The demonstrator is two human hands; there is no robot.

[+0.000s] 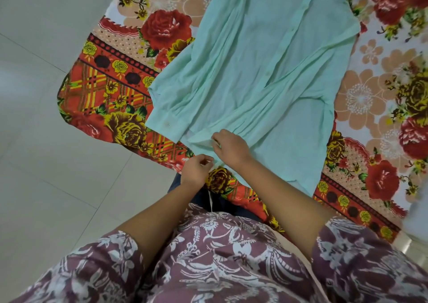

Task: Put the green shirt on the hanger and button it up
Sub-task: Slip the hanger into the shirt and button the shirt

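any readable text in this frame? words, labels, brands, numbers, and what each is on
None: no words, numbers or logos can be read in this view.
On the pale green button-up shirt: no tag or label showing.
On the floral red-and-orange bedsheet: flowers and checks only.
On the maroon white-printed garment: ornament, no lettering.

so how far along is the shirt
The green shirt lies flat on the floral bedspread, front panels overlapped, so most buttoning looks done. The left hand and right hand pinch the front edge at the hem, likely a last button. Collar is out of frame, so the hanger is unconfirmed.
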